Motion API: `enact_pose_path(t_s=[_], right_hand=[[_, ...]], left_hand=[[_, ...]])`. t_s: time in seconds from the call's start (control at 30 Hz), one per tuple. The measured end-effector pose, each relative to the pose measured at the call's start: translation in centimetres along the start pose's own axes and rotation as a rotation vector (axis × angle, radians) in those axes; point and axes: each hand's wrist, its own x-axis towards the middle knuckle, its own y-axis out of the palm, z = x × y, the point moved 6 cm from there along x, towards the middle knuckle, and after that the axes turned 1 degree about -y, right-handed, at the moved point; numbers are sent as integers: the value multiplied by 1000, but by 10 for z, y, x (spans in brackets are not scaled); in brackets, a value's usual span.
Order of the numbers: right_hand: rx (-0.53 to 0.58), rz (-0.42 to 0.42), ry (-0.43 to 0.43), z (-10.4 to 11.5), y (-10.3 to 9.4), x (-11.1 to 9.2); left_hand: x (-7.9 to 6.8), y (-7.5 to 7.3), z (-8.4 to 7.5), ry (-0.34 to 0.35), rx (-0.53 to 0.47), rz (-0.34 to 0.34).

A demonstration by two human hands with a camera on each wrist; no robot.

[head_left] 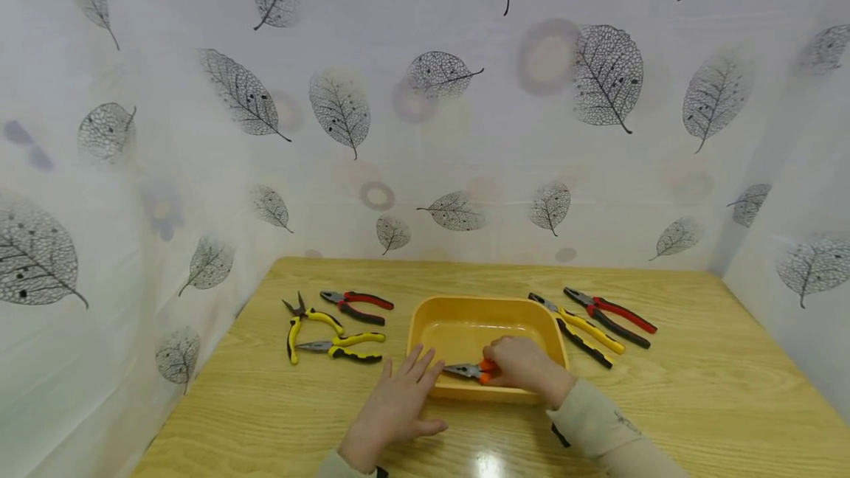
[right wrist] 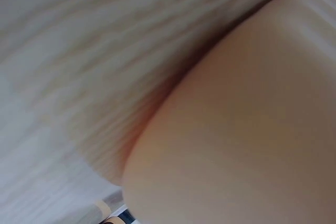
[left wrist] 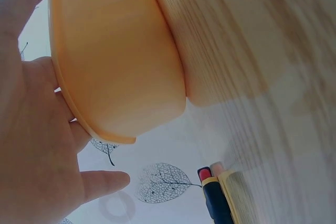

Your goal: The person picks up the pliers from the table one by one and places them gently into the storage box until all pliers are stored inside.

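Observation:
A yellow plastic tray (head_left: 488,304) stands on the wooden table. Inside its front part my right hand (head_left: 524,365) grips needle-nose pliers (head_left: 465,370) by their orange handles, with the grey jaws pointing left. My left hand (head_left: 401,400) lies at the tray's front left corner, its fingers straight and spread across the rim. In the left wrist view that hand (left wrist: 39,145) has its fingers behind the rim of the tray (left wrist: 118,61). The right wrist view holds mostly the blurred outer wall of the tray (right wrist: 241,129); my right hand is hidden there.
Left of the tray lie red-and-black pliers (head_left: 358,305) and two yellow-handled pliers (head_left: 295,330), (head_left: 341,347) close together. On the right are yellow-and-black pliers (head_left: 578,327) against the rim and red-and-black pliers (head_left: 611,316). A leaf-patterned curtain (head_left: 412,153) surrounds the table (head_left: 697,389).

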Motion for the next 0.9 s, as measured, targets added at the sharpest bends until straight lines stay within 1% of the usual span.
enact_pose_path(t_s=[0.1,0.27,0.43,0.57,0.9], right_hand=[[12,0,-4,-1,0,-1],[42,15,14,-4,0,-1],[78,5,27,-5,-6,-2],[78,-7,42,-6,-12,-3],[72,-35,88,-5,-22,-5]], left_hand=[[1,0,0,-1,0,-2],[1,-1,-1,0,-2,-1],[1,1,0,4,-12,-5],[0,1,1,12,-21,-12],[0,-2,1,2,-16,2]])
